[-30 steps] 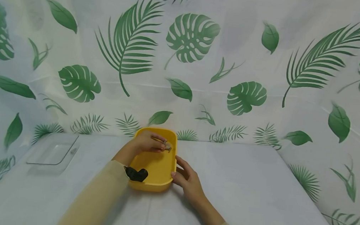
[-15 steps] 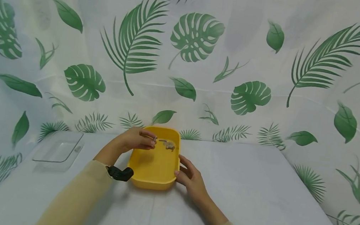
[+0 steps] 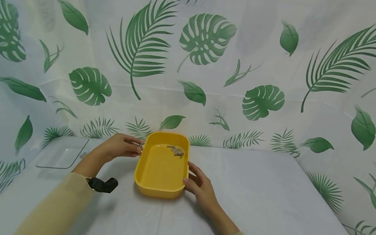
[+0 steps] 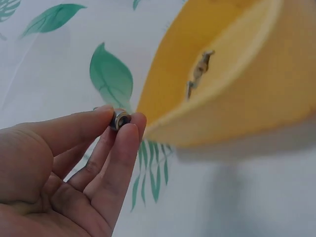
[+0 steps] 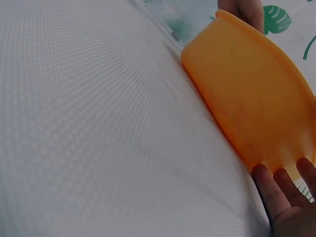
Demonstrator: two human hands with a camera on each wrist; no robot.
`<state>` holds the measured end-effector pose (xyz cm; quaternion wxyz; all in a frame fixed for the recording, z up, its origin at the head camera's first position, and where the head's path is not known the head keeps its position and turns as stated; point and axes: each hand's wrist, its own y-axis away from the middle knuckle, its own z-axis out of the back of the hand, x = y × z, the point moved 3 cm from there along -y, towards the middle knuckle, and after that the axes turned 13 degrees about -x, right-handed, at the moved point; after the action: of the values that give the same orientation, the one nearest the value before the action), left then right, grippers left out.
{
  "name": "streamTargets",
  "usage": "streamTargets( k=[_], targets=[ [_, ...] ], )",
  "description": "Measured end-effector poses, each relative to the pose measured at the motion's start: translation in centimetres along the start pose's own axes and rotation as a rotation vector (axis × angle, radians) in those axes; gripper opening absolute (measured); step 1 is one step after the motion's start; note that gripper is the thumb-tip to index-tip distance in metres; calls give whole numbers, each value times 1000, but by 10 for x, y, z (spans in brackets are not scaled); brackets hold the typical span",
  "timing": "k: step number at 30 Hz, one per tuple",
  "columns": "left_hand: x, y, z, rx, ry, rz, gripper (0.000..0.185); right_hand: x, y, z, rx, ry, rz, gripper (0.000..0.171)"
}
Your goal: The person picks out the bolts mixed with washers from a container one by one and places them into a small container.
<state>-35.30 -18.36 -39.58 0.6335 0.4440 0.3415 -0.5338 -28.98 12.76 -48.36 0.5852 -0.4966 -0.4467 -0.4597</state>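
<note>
A clear lid lies at the far left of the bench. Next, the left hand hovers just beside the yellow tub's left rim, its grip pinching a small metal nut between thumb and fingertips. Small metal parts lie in the tub's far right corner. The right hand rests relaxed fingers against the tub's right wall

Head view high, facing forward-down over table; wrist views close, low; all share yellow tray.
</note>
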Motion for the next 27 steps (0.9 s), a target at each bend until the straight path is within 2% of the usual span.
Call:
streamTargets(
  k=[12, 17, 22, 27],
  targets=[
    [19, 9, 39, 2, -45, -16, 51, 2, -1, 1, -5, 6, 2, 61],
    [25, 10, 54, -7, -34, -15, 55, 1, 0, 2, -5, 6, 2, 61],
    [30, 13, 74, -58, -5, -44, 55, 1, -1, 1, -10, 2, -8, 61],
    [40, 17, 96, -120, -16, -68, 55, 3, 0, 0, 0, -6, -11, 61]
  ],
)
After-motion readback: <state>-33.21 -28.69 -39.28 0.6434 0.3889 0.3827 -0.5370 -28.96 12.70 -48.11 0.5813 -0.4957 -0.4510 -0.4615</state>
